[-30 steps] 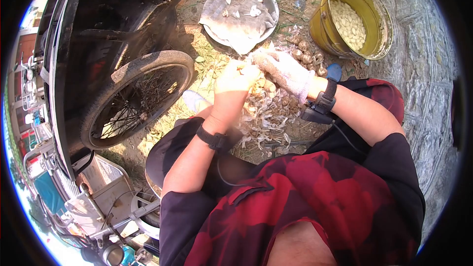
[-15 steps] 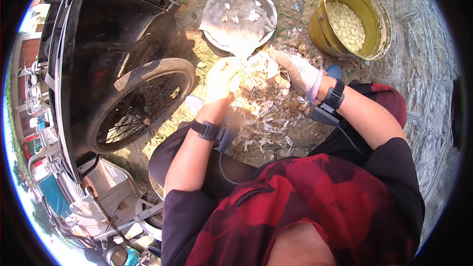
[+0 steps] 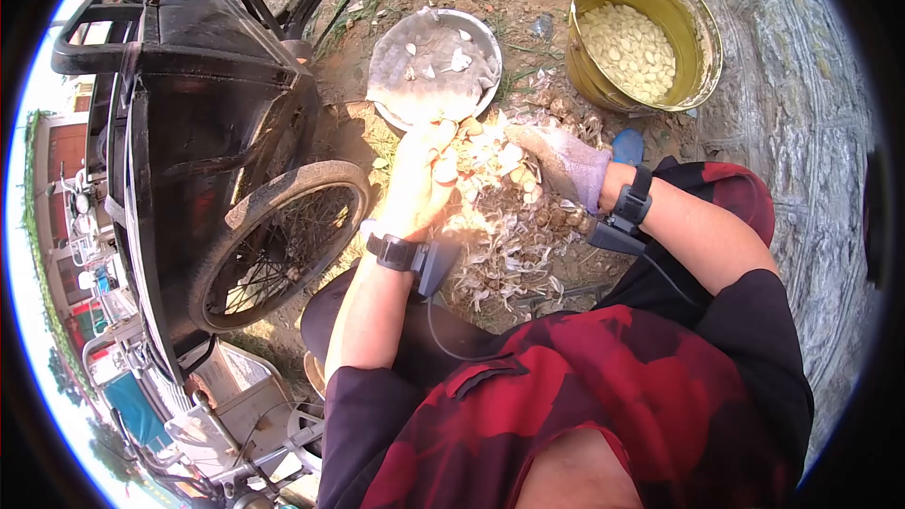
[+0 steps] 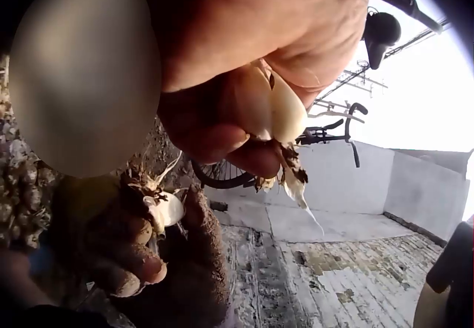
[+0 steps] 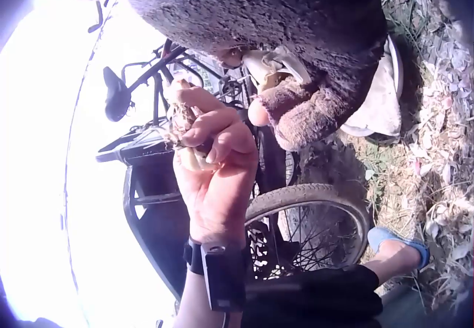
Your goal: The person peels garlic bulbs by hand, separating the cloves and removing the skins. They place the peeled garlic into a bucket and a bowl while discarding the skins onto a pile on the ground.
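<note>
In the left wrist view the bare left hand [image 4: 274,24] grips pale garlic cloves [image 4: 270,109] with a dry root end hanging off them. The right hand [image 5: 296,68], in a dirty knitted glove with bare fingertips, pinches a piece of garlic [image 5: 270,68] in the right wrist view. Seen from the head, the left hand [image 3: 421,174] and right hand [image 3: 563,158] are a short way apart above a heap of garlic skins [image 3: 500,250]. Whole garlic bulbs [image 3: 570,113] lie beyond the gloved hand.
A metal basin [image 3: 485,33] covered with a cloth [image 3: 415,85] holds several cloves ahead. A yellow bucket [image 3: 584,75] of peeled cloves stands at the upper right. A dark cart [image 3: 212,113] with a wheel [image 3: 217,292] is at the left.
The hands were together a second ago and have since moved apart. The head view has shifted, so the cart and its wheel sit lower and the bucket further left.
</note>
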